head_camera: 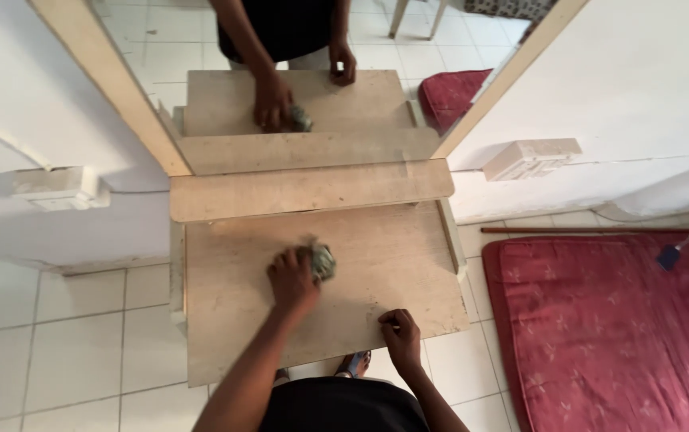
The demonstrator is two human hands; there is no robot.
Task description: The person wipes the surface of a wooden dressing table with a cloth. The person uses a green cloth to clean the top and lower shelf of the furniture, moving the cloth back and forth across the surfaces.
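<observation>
My left hand (292, 278) presses a crumpled greenish-grey cloth (324, 262) onto the middle of a pale wooden tabletop (392, 256). The fingers are closed around the cloth, which sticks out at the hand's right side. My right hand (401, 332) rests near the table's front edge with its fingers curled and nothing visible in it. A raised wooden shelf (304, 190) runs along the back of the table, against a mirror (296, 48).
The mirror, in a light wooden frame, reflects the table, both hands and my dark shirt. A red patterned mattress (616, 320) lies on the white tiled floor at the right. A thin wooden stick (584, 230) lies along the wall. White wall boxes (532, 158) flank the mirror.
</observation>
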